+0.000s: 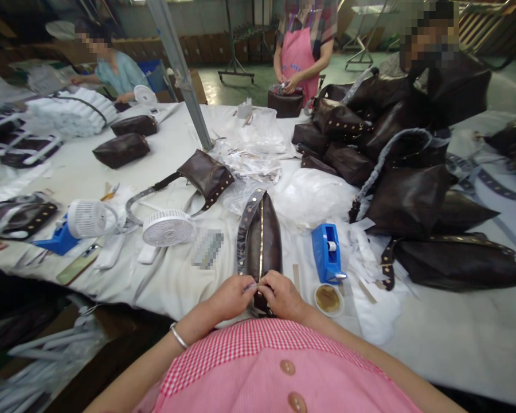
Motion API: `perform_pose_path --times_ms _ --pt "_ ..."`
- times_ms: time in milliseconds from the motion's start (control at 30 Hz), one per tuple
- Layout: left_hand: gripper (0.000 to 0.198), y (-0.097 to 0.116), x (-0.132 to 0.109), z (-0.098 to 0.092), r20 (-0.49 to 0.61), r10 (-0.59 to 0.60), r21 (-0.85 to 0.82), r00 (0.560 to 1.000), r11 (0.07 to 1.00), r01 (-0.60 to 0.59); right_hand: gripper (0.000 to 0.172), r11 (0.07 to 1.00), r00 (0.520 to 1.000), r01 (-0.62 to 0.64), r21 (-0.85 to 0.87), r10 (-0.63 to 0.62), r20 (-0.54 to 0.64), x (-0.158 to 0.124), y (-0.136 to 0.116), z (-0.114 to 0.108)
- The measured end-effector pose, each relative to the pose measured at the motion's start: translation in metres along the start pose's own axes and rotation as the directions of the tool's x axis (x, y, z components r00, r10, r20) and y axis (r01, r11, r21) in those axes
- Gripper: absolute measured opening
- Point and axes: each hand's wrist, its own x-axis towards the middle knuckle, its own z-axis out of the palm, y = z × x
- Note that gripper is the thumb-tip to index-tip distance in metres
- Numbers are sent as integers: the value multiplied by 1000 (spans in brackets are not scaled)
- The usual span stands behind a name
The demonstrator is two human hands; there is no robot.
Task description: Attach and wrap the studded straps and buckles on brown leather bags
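A dark brown leather bag (264, 238) with a gold zipper down its middle lies on the white table right in front of me, its near end at my hands. My left hand (232, 297) is closed in a pinch at the bag's near end, apparently on the zipper pull. My right hand (284, 295) is closed on the same end of the bag, just right of the zipper. A silver bangle sits on my left wrist.
A blue tape dispenser (327, 252) and a small cup (328, 299) stand right of the bag. Two white fans (168, 227) lie to the left. Piled brown bags (408, 189) fill the right side. Other people work at the far table edge, one in a pink apron (298, 54).
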Motion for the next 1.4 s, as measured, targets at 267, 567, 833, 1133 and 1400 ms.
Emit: perform_pose_path --times_ms 267,567,833,1133,1400 --pt "20 1 3 -4 -16 -69 -34 997 997 68 13 979 981 183 -87 -176 75 11 0 -6" --pt "28 -5 11 -6 314 -273 -441 909 806 394 23 809 908 417 -413 -387 159 15 -1 -11" --pt "31 -1 10 0 326 -250 -601 912 689 404 32 902 933 359 -241 -341 116 -5 8 -39" --pt "49 8 22 14 239 -232 -593 943 734 331 23 624 494 -765 159 727 -477 -42 120 -154" --pt "41 19 26 21 130 -216 -434 968 865 251 19 453 389 -842 292 886 -253 -57 159 -138"
